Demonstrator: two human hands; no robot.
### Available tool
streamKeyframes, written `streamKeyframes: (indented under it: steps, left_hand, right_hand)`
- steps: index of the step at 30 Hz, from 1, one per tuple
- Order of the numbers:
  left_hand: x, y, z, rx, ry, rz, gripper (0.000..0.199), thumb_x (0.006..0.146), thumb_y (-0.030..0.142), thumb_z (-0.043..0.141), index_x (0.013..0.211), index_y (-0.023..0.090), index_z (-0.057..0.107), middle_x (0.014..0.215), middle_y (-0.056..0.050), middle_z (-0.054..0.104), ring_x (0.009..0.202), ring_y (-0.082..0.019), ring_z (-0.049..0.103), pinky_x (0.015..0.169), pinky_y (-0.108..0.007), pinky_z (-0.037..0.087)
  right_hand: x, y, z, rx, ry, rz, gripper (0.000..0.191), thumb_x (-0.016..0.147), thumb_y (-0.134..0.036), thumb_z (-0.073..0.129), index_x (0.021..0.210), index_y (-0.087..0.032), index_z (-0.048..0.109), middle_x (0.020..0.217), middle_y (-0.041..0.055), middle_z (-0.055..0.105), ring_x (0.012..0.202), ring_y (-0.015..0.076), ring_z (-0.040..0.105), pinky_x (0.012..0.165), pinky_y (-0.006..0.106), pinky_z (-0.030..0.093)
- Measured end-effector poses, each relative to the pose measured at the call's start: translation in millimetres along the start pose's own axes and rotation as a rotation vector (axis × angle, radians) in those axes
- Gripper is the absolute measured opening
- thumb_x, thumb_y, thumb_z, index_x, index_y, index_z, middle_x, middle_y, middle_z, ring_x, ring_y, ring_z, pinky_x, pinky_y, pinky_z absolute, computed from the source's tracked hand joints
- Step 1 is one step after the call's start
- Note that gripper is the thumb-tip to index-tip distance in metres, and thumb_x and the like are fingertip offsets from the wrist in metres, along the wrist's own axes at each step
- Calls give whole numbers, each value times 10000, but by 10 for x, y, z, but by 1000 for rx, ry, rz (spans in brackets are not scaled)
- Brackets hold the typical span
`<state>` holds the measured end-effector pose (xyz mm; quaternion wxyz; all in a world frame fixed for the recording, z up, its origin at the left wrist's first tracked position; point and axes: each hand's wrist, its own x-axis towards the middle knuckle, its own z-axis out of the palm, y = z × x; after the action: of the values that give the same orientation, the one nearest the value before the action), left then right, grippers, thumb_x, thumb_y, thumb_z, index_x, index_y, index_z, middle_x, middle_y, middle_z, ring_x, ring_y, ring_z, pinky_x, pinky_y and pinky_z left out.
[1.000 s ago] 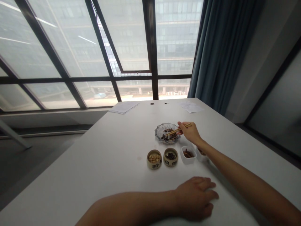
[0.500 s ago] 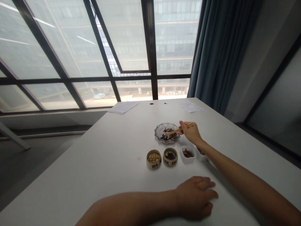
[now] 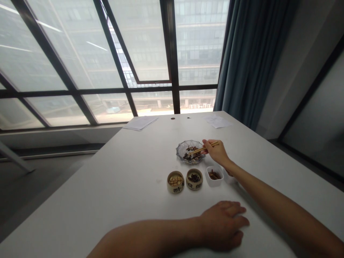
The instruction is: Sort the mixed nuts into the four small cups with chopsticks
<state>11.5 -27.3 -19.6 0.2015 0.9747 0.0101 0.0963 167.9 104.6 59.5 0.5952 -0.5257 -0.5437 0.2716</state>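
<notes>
My right hand (image 3: pixel 216 151) is shut on a pair of wooden chopsticks (image 3: pixel 203 149), whose tips reach over dark food in a cut-glass dish (image 3: pixel 181 150). I cannot tell whether the tips hold a piece. Nearer me stand a small ceramic cup of peanuts (image 3: pixel 175 181) and a matching cup of dark food (image 3: pixel 194 179). A white square dish (image 3: pixel 214 176) holds brown strips, and a second white dish (image 3: pixel 227 176) is partly hidden by my right wrist. My left hand (image 3: pixel 221 225) lies open on the white table (image 3: pixel 120 179), touching nothing else.
Loose sheets of paper (image 3: pixel 141 123) lie at the table's far left edge, and another sheet (image 3: pixel 218 122) lies at the far right. Large windows (image 3: pixel 150 43) stand behind the table, with a blue-grey curtain (image 3: pixel 249 53) to their right.
The chopsticks reach further across the glass dish than a second ago. The whole view has shifted slightly. My left hand stays in place.
</notes>
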Motion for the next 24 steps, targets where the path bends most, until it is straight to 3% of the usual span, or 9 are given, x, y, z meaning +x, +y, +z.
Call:
streamKeyframes:
  steps: [7, 14, 19, 24]
  left_hand:
    - [-4, 1, -2, 4, 7, 5, 483, 1025, 395, 388, 1427, 152, 502, 1611, -136, 455, 1541, -287, 380, 1281, -432, 309]
    - [-1, 13, -27, 18, -3, 1, 482, 1014, 390, 412, 1423, 155, 511, 1608, -141, 460, 1534, -287, 391, 1273, -446, 324]
    - [6, 25, -46, 21, 5, -4, 469, 1018, 386, 399, 1412, 161, 518, 1606, -131, 465, 1524, -278, 408, 1273, -433, 324]
    - [2, 35, -68, 13, 10, -8, 454, 1022, 393, 392, 1393, 169, 529, 1595, -122, 479, 1515, -268, 420, 1271, -413, 328]
  right_hand:
    - [-23, -116, -48, -17, 83, -29, 607, 822, -768, 667, 681, -179, 713, 603, 107, 748, 555, 295, 767, 486, 334, 612]
    - [-159, -498, -332, 83, 156, -39, 617, 781, -749, 744, 700, -138, 734, 592, 131, 740, 516, 275, 756, 473, 299, 628]
    - [-303, -784, -511, 100, 21, 45, 652, 711, -774, 785, 649, -127, 729, 541, 139, 713, 452, 255, 726, 406, 263, 589]
    - [-363, -897, -542, 85, -150, 117, 666, 688, -785, 791, 639, -123, 734, 531, 147, 710, 422, 227, 705, 395, 236, 570]
